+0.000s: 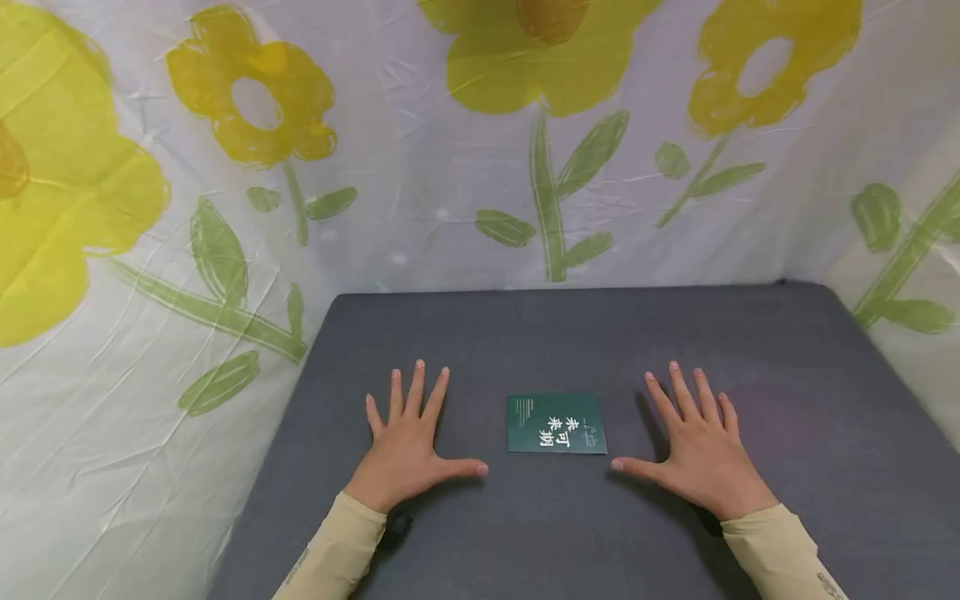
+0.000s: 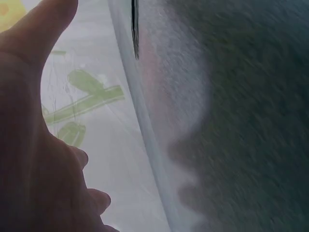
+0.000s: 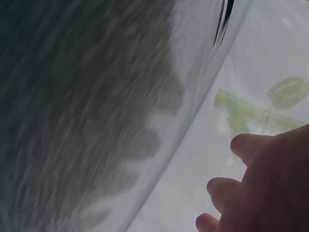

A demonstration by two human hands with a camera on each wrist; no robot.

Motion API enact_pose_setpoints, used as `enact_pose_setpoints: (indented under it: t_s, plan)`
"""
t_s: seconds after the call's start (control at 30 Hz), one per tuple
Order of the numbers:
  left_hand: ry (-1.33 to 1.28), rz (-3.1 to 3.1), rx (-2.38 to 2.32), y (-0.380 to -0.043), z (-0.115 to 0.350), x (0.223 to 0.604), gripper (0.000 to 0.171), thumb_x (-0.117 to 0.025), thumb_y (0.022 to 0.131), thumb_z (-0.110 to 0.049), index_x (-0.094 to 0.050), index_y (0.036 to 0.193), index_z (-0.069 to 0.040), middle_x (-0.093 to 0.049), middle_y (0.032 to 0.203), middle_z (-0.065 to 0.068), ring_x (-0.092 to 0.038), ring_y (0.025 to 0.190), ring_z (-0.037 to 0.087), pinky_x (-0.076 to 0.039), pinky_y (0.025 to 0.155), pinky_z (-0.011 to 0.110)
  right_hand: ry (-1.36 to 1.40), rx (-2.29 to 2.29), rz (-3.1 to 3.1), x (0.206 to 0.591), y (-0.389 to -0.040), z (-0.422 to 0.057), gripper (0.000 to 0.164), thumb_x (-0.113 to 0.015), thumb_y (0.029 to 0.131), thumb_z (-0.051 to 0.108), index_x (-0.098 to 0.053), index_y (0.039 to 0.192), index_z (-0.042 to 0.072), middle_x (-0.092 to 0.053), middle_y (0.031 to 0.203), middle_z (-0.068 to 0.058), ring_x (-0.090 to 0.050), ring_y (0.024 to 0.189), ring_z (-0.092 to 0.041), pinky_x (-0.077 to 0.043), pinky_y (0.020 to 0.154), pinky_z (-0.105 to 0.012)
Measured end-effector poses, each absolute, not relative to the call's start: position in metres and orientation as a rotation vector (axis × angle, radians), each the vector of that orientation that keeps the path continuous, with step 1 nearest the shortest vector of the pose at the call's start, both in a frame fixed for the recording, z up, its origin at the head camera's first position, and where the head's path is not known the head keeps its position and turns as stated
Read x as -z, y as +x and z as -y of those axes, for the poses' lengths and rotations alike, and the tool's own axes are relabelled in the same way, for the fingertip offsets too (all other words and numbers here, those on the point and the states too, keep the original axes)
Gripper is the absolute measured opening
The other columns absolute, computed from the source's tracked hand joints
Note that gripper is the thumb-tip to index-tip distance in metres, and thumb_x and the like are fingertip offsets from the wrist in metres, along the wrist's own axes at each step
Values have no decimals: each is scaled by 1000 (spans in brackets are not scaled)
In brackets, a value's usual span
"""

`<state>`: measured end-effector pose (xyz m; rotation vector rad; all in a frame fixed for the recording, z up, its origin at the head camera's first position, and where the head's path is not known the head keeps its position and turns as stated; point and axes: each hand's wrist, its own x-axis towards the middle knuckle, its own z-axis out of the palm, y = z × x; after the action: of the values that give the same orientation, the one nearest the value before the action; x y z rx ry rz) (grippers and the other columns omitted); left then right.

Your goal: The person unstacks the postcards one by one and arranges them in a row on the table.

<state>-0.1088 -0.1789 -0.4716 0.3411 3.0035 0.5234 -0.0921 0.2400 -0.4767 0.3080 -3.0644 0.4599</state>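
A flat dark green booklet [image 1: 536, 433] with white characters on its cover lies on the grey table. To its left, my left hand [image 1: 407, 454] is spread palm down over the table, fingers straight and thumb toward the booklet. On the other side, my right hand [image 1: 697, 454] is spread the same way, its thumb tip close to the booklet's lower right corner. Neither hand holds anything. In the left wrist view the left hand [image 2: 34, 111] casts a shadow on the tabletop. The booklet's edge [image 3: 224, 21] shows thin and dark at the top of the right wrist view.
The grey table [image 1: 555, 342] has rounded far corners. Behind it and along both sides hangs a white curtain [image 1: 420, 192] printed with yellow flowers and green stems. A small dark object [image 1: 397, 525] sits under the left wrist.
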Motion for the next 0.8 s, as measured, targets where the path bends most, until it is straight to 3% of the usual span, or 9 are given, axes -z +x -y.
enact_pose_setpoints:
  t_s: [0.43,0.8]
  plan:
    - [504,-2958,-555,-125,136,463,154,-81,61,-93,2,175,-31,16,182,4,19,168,41,5,124,83,464,-490,3065,477,-111,-195,135,-67,74,97,-21,175,20,-13,182,-19,-15,166,-51,-19,124,-77]
    - [694,-2870,-536,-136,95,479,156,-82,64,-90,0,176,-20,7,184,8,5,170,45,-7,129,78,593,-565,3069,485,-120,-174,126,-86,78,71,-24,174,16,-21,180,-21,-24,163,-51,-29,122,-77]
